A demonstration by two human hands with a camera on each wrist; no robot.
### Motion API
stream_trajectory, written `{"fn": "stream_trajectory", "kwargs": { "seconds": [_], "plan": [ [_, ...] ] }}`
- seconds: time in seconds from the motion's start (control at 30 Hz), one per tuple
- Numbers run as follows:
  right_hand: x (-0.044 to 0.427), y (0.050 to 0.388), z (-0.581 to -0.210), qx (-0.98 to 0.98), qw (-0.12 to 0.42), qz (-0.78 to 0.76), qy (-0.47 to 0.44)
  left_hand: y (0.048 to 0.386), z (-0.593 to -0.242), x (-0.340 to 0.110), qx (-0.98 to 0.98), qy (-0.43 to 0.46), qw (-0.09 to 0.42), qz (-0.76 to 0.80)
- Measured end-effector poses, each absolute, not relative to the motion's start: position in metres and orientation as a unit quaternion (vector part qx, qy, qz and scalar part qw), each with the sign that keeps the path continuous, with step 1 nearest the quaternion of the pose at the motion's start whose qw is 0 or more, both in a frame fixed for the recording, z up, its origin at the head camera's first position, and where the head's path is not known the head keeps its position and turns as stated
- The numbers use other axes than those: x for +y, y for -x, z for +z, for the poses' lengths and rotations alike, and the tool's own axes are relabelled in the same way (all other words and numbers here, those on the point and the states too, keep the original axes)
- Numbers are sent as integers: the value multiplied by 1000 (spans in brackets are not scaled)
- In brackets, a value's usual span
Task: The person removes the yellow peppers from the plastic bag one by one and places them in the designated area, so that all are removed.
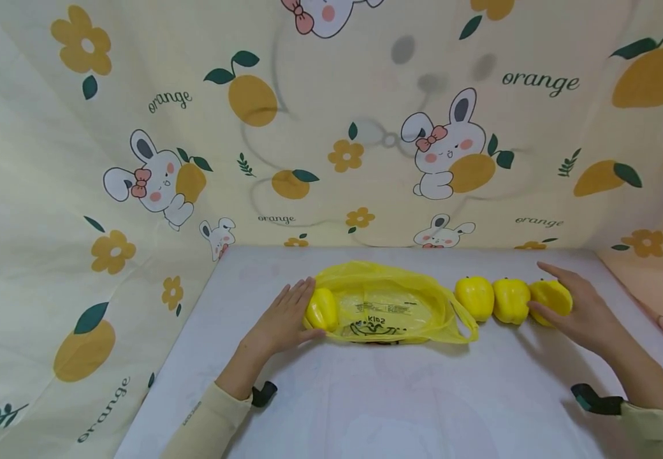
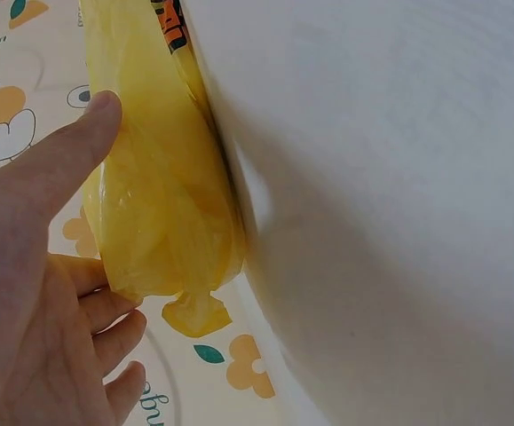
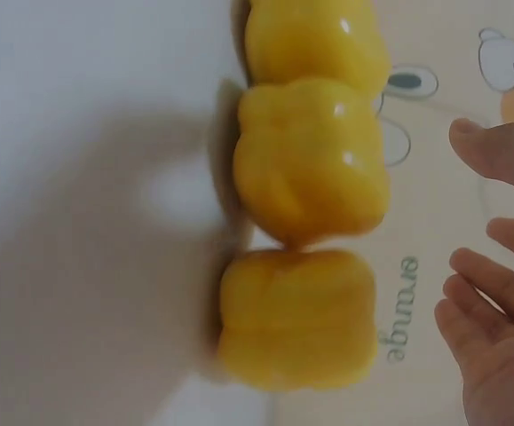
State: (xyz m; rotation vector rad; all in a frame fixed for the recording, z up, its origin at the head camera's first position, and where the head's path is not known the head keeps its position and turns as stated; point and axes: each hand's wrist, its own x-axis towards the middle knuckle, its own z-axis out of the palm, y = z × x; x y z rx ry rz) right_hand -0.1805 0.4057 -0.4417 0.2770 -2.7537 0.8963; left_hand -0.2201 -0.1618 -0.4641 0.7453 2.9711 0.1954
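A yellow plastic bag lies on its side with its mouth facing me and a loop handle toward the right. Inside its left end sits a yellow bell pepper. My left hand touches that end, fingers mostly straight, thumb along the near side; the left wrist view shows the hand beside the bag. Right of the bag, three yellow bell peppers stand in a row: left, middle and right. My right hand is spread beside the right one, apart from the peppers in the right wrist view.
The white table runs back to a patterned cloth hanging behind and at both sides. Dark straps with camera mounts sit at both wrists.
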Motion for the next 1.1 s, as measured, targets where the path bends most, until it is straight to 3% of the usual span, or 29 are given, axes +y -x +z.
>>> {"fn": "stream_trajectory", "kwargs": {
  "seconds": [0.4,1.1],
  "plan": [
    [361,186,-430,-932,127,303,-150,218,-461,-164,968,-237,40,73],
    [292,195,-421,-929,99,306,-183,218,-460,-167,969,-230,44,77]
  ]
}}
